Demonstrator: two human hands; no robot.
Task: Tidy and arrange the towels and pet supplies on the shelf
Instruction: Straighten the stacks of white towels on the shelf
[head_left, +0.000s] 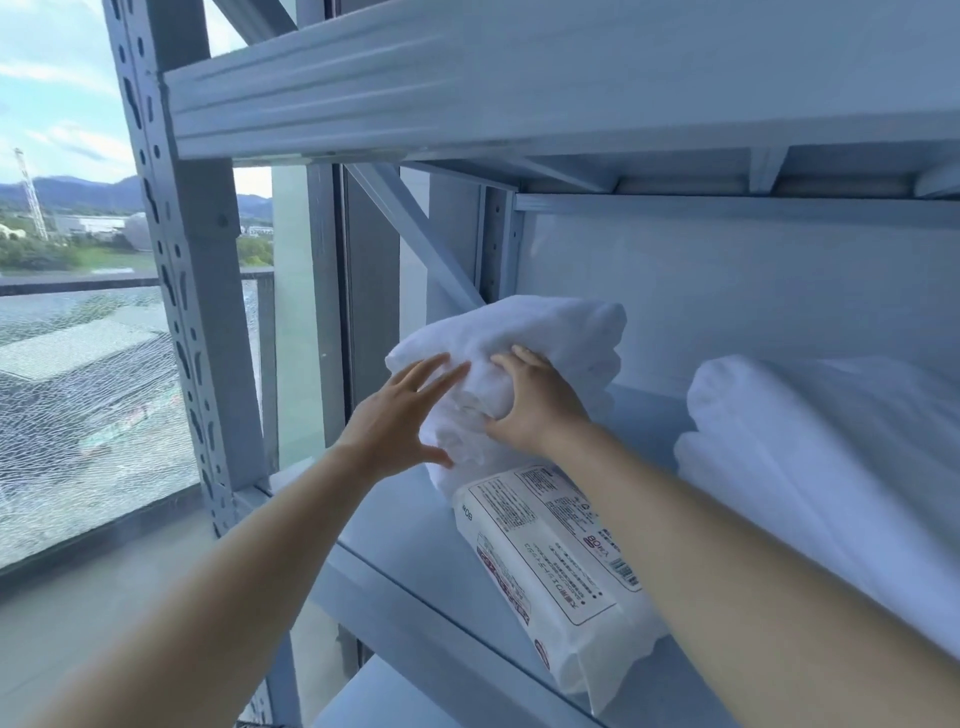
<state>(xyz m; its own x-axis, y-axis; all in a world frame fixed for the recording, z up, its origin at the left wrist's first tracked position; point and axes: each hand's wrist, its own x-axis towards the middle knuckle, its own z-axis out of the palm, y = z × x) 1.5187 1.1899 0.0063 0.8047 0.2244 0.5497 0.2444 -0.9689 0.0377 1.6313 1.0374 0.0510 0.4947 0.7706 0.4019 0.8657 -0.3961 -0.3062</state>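
A folded white towel (550, 338) lies at the left end of the grey metal shelf (415, 545). My left hand (400, 415) presses flat against its near left side with fingers spread. My right hand (530, 400) grips the towel's front fold, fingers curled into the cloth. Just in front of the towel a white plastic pack with printed labels (550, 571) lies slanted on the shelf board, partly under my right forearm. A second stack of white towels (831, 467) fills the right part of the shelf.
The upper shelf beam (519, 93) hangs low over the towels. A perforated upright post (192, 312) and a diagonal brace (415, 234) frame the left side. Beyond them is a window (78, 364) with cracked glass. A lower shelf board (395, 696) shows beneath.
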